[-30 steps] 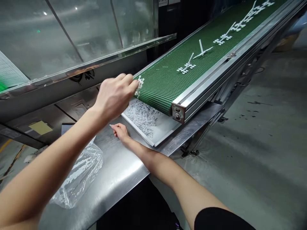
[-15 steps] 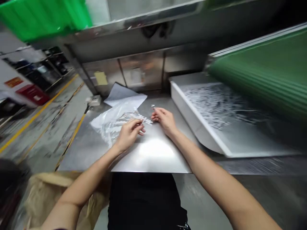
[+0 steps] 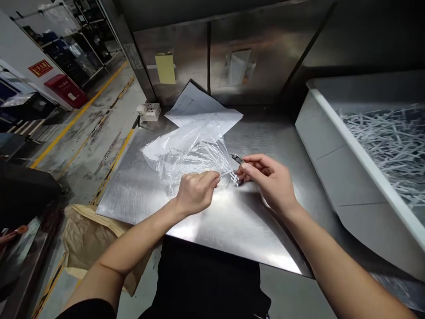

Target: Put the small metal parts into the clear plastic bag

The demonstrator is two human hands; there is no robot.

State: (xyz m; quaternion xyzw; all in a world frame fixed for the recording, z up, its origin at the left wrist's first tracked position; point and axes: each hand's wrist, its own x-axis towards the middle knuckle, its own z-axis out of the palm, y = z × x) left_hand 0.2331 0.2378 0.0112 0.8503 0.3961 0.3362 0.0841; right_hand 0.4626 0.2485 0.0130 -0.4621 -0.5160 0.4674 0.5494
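My left hand (image 3: 196, 192) is closed in a pinch on a thin white branched plastic piece (image 3: 234, 177), whose knobbed end points right, over the metal table. In my right hand (image 3: 274, 180) a small metal nail clipper (image 3: 237, 158) is held between thumb and fingers, its tip pointing left. The right fingertips are beside the knobbed end of the piece; whether they touch it I cannot tell. Just behind my left hand lies a clear plastic bag (image 3: 186, 157), crumpled, partly over white paper sheets (image 3: 191, 105).
To the right stands a white bin (image 3: 335, 164) holding many thin white plastic pieces (image 3: 392, 141). A socket block (image 3: 151, 112) sits at the table's back left corner. Below the left edge is a brown paper bag (image 3: 89, 235). A metal panel (image 3: 186, 44) rises behind the table.
The view has tipped downward and shifted, so the green belt and green crate are out of sight. My hands have come closer together, the clipper now near the white piece.
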